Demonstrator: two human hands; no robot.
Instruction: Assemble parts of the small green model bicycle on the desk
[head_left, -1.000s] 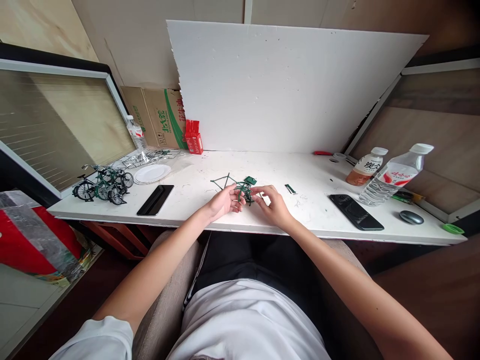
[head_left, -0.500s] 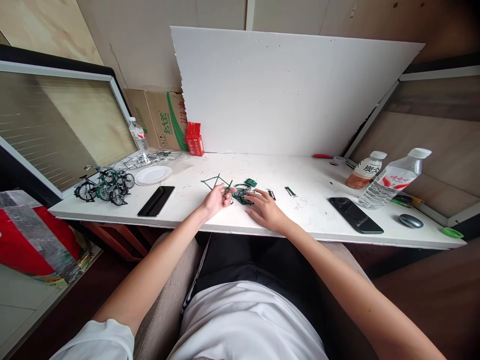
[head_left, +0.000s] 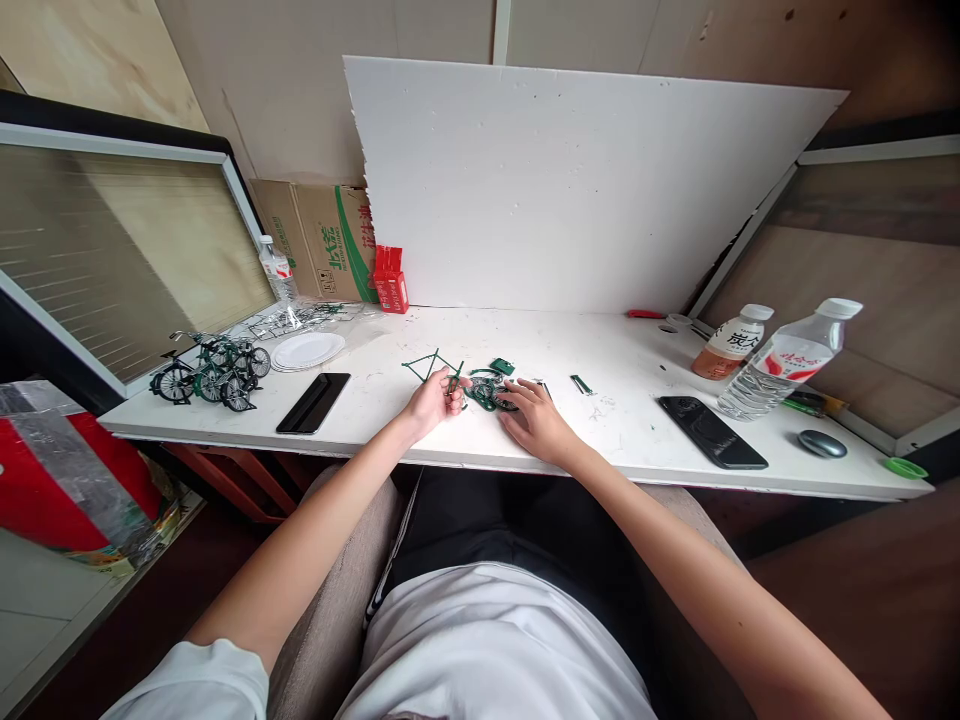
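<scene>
My left hand is closed on the thin green frame of a small model bicycle, which sticks out up and left from my fingers. My right hand lies on the white table with its fingers curled over a clump of small green wheel parts. A loose green piece lies just behind the clump, and a small green strip lies to the right of my right hand.
Finished green model bicycles stand at the left, beside a white plate and a black phone. Another black phone, two bottles, a mouse and a green cap are at the right. A white foam board leans behind.
Both hands dropped from holding the parts together just above the table. The left hand shifted left with the frame; the right hand came down onto the wheel parts.
</scene>
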